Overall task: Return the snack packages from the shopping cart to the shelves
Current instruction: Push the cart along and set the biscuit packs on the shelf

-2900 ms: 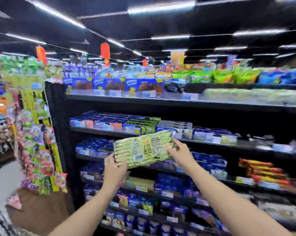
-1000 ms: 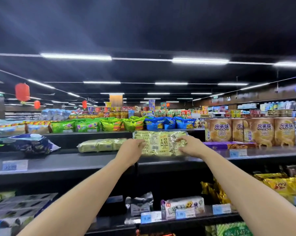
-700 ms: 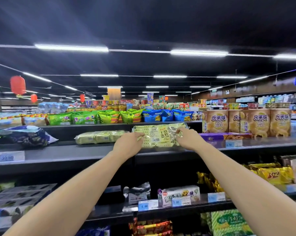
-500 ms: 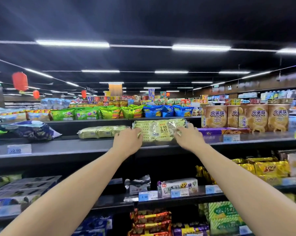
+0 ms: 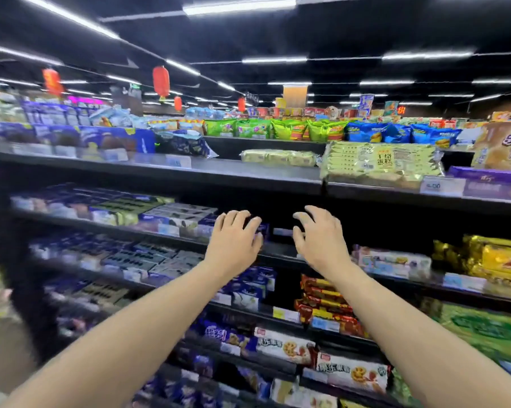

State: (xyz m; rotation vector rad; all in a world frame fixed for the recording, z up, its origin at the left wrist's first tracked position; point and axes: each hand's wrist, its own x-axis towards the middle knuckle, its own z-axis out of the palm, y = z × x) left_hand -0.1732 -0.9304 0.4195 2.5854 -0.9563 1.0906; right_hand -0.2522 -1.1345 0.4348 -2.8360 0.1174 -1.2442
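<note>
A pale green cake package point(image 5: 380, 163) with dark print lies flat on the black top shelf point(image 5: 248, 175), right of centre. My left hand point(image 5: 233, 242) and my right hand point(image 5: 319, 240) hang in the air below that shelf, side by side. Both are empty, with fingers loosely spread. They are well apart from the package. A second, similar pale green package point(image 5: 277, 157) lies further back on the same shelf, to its left. The shopping cart is out of view.
Blue boxes point(image 5: 80, 139) line the top shelf at the left, and a purple box point(image 5: 489, 182) sits right of the package. Green and blue chip bags point(image 5: 321, 131) stand behind. Lower shelves hold blue biscuit packs point(image 5: 148, 213), gold packs point(image 5: 495, 260) and red packs point(image 5: 324, 298).
Both hands let go of the green package on the top shelf and dropped back below it. The view swung left and downward.
</note>
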